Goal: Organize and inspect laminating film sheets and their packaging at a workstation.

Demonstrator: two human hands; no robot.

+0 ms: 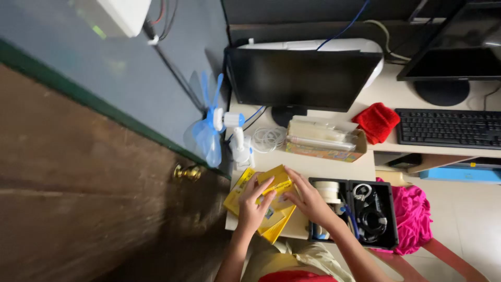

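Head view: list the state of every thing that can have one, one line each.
Left hand: gripping the yellow packets.
Right hand: gripping the same packets from the other side.
Yellow packets: stacked, fanned out on the desk.
Near monitor: screen dark.
Small blue fan: blades distinct, apparently stopped.
Black tray: open, holding tape and cables.
Cardboard box: open, filled.
Wooden door: open or shut, unclear.

packets (269, 196) on desk (334, 167), between fan (211, 130) at left and tray (389, 209) at right; box (323, 141) behind, monitor (302, 78) beyond
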